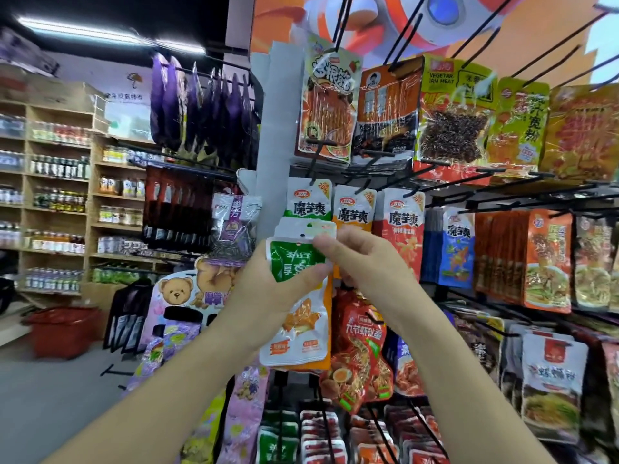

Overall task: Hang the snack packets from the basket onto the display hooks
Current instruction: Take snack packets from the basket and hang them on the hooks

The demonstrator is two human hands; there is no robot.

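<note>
Left hand [268,289] grips a fanned stack of green and white plastic snack packets [294,259], thumb pressed across the green face. Right hand [361,259] pinches the white top edge of the stack, at 1 o'clock from the left hand. Behind the stack, at 12 o'clock, a green-and-white packet [310,199] hangs on a black wire display hook [313,174]. Far off at 9 o'clock, a red plastic shopping basket [63,331] sits on the floor before wooden shelves [57,182].

Two hands [268,289], one red basket [63,329]
</note>
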